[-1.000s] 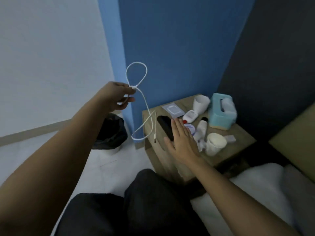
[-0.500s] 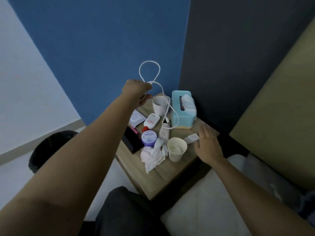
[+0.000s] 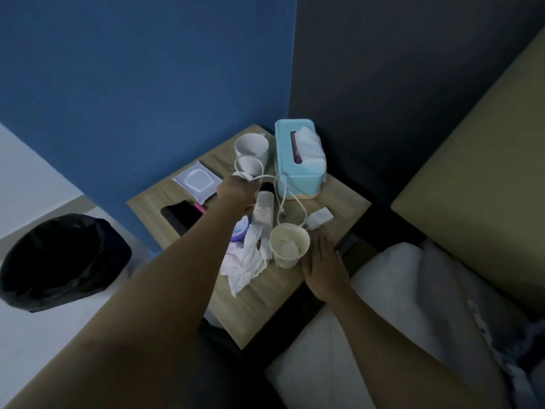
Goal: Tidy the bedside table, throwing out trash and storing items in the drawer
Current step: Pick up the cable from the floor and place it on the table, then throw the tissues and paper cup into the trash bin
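Note:
My left hand (image 3: 236, 191) is low over the wooden bedside table (image 3: 265, 299), closed on a looped white charging cable (image 3: 278, 199) that trails to a white charger plug (image 3: 320, 218). My right hand (image 3: 323, 264) lies flat and open on the table's right edge, beside a paper cup (image 3: 289, 246) with something white inside. Crumpled white tissue (image 3: 246, 262) lies in front of my left arm. A white tube (image 3: 262, 214), a purple jar (image 3: 240, 230), a black phone (image 3: 181, 215) and a wipes pack (image 3: 198, 182) also lie on the top.
A turquoise tissue box (image 3: 298, 160) and a white mug (image 3: 252, 149) stand at the back of the table. A bin lined with a black bag (image 3: 59, 261) sits on the floor to the left. White bedding (image 3: 413, 290) and a beige headboard (image 3: 486, 160) lie to the right.
My left hand has lowered with the cable from above the table down to just over its items. My right hand slid back along the right edge, next to the paper cup. The camera tilted down.

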